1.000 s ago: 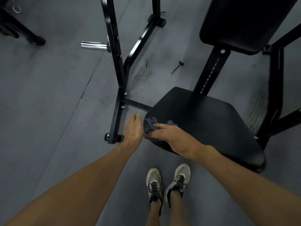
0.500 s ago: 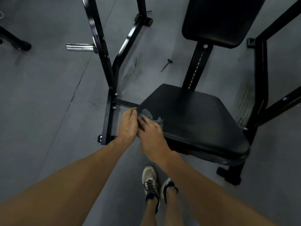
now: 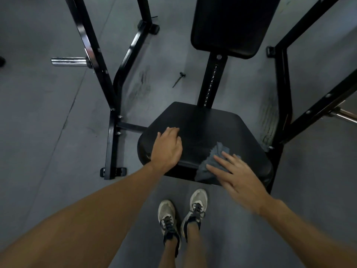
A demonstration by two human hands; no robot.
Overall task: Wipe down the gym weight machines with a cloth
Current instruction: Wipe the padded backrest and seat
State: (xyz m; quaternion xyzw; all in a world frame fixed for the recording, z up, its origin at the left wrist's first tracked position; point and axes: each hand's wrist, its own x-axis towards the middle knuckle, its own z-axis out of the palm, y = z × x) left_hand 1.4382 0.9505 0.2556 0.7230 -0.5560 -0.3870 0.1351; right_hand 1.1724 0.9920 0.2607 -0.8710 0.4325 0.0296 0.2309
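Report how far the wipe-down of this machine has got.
Done: nothing visibly; no wiped patch can be told apart. In hand: the right hand presses a grey cloth flat on the seat pad's front edge, while the left hand rests on the pad. Left: the back pad and black frame.

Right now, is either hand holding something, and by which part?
Neither grips anything. The right hand presses flat fingers on the grey cloth, on its near right part, at the seat front. The left hand rests on the seat.
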